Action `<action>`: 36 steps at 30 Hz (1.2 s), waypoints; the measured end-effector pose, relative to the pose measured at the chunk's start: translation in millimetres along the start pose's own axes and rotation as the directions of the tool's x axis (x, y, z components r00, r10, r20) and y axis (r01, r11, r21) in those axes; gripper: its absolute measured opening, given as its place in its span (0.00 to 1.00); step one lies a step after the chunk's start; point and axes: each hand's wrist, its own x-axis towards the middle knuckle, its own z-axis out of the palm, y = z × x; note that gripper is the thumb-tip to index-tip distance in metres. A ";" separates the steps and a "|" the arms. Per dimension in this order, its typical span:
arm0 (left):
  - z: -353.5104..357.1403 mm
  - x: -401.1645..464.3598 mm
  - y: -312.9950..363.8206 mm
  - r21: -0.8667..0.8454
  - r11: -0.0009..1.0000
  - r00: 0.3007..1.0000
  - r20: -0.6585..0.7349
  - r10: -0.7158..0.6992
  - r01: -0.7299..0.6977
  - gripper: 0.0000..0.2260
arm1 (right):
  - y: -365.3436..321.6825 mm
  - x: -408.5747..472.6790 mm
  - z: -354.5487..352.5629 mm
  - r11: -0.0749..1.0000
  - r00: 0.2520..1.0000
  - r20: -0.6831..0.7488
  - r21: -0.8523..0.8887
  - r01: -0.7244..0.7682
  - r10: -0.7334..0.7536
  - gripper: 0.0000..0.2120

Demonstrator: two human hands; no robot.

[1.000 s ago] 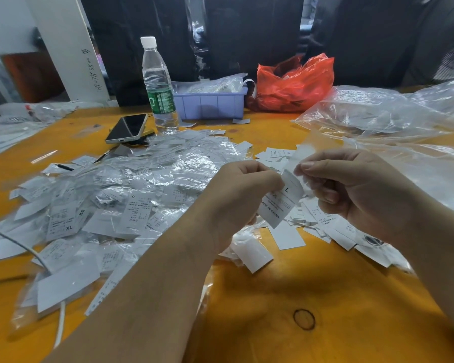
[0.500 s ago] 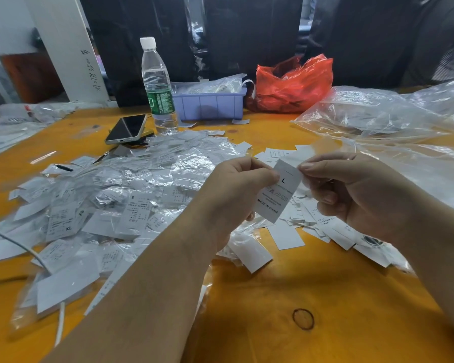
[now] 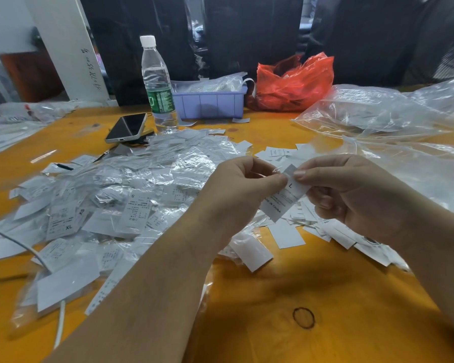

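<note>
A white size label [image 3: 282, 199] printed "L" and "MADE IN CHINA" hangs between both hands above the orange table [image 3: 312, 297]. My left hand [image 3: 243, 189] pinches its upper left edge with thumb and fingertips. My right hand [image 3: 351, 195] pinches its top right with thumb and forefinger. A small clear plastic sleeve shows at the label's top. A big heap of bagged labels [image 3: 121, 195] lies to the left. Loose white labels [image 3: 325, 226] lie under my right hand.
A water bottle [image 3: 157, 85], a phone [image 3: 126, 127], a lilac bin [image 3: 210, 102] and a red bag [image 3: 294, 82] stand at the back. Clear plastic bags [image 3: 378, 113] cover the right side. A white cable [image 3: 24, 247] crosses the left front.
The label rose slightly and both hands drew closer together at its top edge. My fingertips now meet over the upper corner.
</note>
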 end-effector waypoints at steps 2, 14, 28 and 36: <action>-0.1 0.0 -0.6 0.005 1.000 1.000 -0.005 0.012 -0.012 0.04 | -0.3 -1.0 1.5 1.000 1.000 0.011 -0.015 -0.003 0.003 0.07; -2.9 0.3 1.1 0.004 0.999 0.999 -0.009 -0.033 0.033 0.07 | -3.5 0.9 -1.8 0.998 0.993 -0.113 0.057 0.030 -0.024 0.13; 0.7 -0.1 -0.8 -0.021 0.999 0.998 -0.061 0.034 -0.035 0.05 | 4.8 3.1 4.0 0.999 0.995 -0.098 0.019 0.025 -0.023 0.07; -1.5 -0.2 0.9 -0.011 1.000 0.999 -0.033 0.022 -0.023 0.03 | 4.9 2.6 3.4 0.999 0.998 -0.066 0.044 0.000 0.003 0.07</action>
